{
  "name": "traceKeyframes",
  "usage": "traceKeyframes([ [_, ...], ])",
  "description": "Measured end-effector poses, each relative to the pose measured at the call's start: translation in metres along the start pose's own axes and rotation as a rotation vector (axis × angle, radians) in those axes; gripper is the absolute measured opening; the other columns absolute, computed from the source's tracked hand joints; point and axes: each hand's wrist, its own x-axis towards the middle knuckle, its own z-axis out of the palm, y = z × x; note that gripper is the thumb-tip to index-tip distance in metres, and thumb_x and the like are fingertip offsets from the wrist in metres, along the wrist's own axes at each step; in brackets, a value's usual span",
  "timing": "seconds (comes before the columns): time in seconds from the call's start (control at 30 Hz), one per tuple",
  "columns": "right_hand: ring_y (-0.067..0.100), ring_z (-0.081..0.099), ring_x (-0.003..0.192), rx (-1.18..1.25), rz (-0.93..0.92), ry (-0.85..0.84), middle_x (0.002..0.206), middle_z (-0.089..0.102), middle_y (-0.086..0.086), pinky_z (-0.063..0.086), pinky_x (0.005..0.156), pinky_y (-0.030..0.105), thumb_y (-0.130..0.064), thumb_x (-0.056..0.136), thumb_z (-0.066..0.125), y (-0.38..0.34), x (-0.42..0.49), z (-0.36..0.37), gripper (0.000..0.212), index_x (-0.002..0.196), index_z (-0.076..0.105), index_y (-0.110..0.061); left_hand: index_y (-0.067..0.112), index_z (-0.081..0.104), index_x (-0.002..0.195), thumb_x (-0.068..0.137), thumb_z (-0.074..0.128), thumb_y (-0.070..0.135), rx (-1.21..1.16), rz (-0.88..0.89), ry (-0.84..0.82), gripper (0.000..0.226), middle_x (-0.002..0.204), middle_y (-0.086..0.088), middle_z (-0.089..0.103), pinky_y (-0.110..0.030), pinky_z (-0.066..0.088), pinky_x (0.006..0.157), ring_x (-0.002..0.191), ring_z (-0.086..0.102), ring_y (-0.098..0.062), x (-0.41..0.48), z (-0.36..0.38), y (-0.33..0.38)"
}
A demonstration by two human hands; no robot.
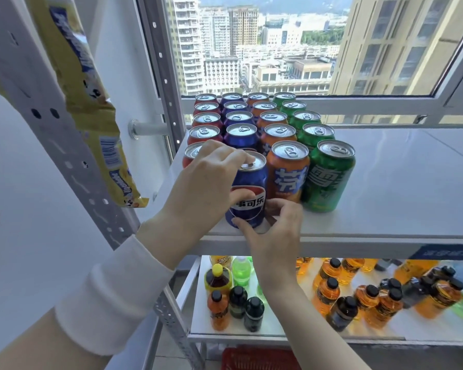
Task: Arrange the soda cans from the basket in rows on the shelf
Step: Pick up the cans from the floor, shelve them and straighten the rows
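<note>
Blue can (247, 193) at shelf (385, 231) front | left fingers (226, 153) curled round top | right fingers (286, 208) pinching base

Both hands hold the front blue can (249, 190) on the white shelf (385, 209): the left hand (206, 182) wraps its top and side, the right hand (273, 233) pinches its base, beside orange can (288, 172) and green can (329, 174) rows

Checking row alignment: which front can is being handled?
The blue can, second column from the left: the left hand wraps its upper side, the right hand pinches its base. The orange can and green can beside it are not gripped.
</note>
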Motion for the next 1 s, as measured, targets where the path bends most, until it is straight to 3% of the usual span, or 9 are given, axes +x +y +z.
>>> traceKeyframes([
  [0.1, 0.004, 0.047, 0.087, -0.046, -0.046, -0.002, 0.101, 0.045, 0.002, 0.038, 0.078, 0.004, -0.020, 0.061, 0.086, -0.004, 0.004, -0.005, 0.056, 0.103, 0.050, -0.007, 0.006, 0.066, 0.104, 0.066, 0.080, 0.026, 0.041, 0.031, 0.026, 0.045, 0.100, -0.007, 0.069, -0.037, 0.050, 0.079, 0.103, 0.056, -0.028, 0.005, 0.001, -0.001],
  [0.27, 0.024, 0.054, 0.093, -0.107, -0.241, 0.062, 0.102, 0.050, 0.005, 0.046, 0.083, 0.025, -0.037, 0.066, 0.079, -0.017, 0.041, -0.045, 0.058, 0.106, 0.053, -0.004, 0.004, 0.066, 0.095, 0.061, 0.084, 0.021, 0.086, 0.083, 0.014, 0.043, 0.096, -0.008, 0.070, -0.040, 0.054, 0.077, 0.096, 0.058, -0.030, 0.011, 0.006, -0.005],
  [0.43, 0.028, 0.041, 0.110, -0.511, -0.448, -0.084, 0.109, 0.061, 0.009, 0.026, 0.090, 0.023, -0.055, 0.063, 0.070, -0.025, 0.094, -0.077, 0.067, 0.112, 0.061, -0.010, 0.003, 0.065, 0.099, 0.064, 0.083, 0.018, 0.085, 0.072, 0.034, 0.042, 0.100, -0.010, 0.069, -0.042, 0.052, 0.081, 0.099, 0.058, -0.031, 0.009, 0.010, -0.007],
  [0.5, 0.035, 0.039, 0.117, -0.608, -0.433, -0.223, 0.116, 0.060, 0.010, 0.025, 0.095, 0.024, -0.053, 0.062, 0.074, -0.027, 0.106, -0.081, 0.074, 0.121, 0.058, -0.011, 0.003, 0.065, 0.098, 0.064, 0.083, 0.017, 0.098, 0.070, 0.045, 0.041, 0.099, -0.011, 0.069, -0.042, 0.051, 0.079, 0.098, 0.058, -0.032, 0.010, 0.011, -0.007],
  [0.67, 0.029, 0.026, 0.126, -0.731, -0.351, -0.450, 0.135, 0.051, 0.004, 0.025, 0.102, 0.032, -0.048, 0.069, 0.073, -0.027, 0.122, -0.077, 0.087, 0.142, 0.036, -0.021, 0.001, 0.065, 0.097, 0.064, 0.081, 0.020, 0.126, 0.080, 0.064, 0.041, 0.097, -0.013, 0.070, -0.041, 0.051, 0.077, 0.095, 0.059, -0.034, 0.013, 0.012, -0.006],
  [1.0, 0.027, 0.035, 0.112, -0.713, -0.351, -0.340, 0.112, 0.062, 0.005, 0.035, 0.093, 0.034, -0.052, 0.061, 0.076, -0.024, 0.121, -0.071, 0.076, 0.127, 0.057, -0.020, 0.002, 0.066, 0.088, 0.051, 0.087, 0.024, 0.226, 0.077, 0.116, 0.048, 0.084, -0.011, 0.069, -0.035, 0.053, 0.071, 0.084, 0.062, -0.032, 0.015, 0.020, -0.002],
])
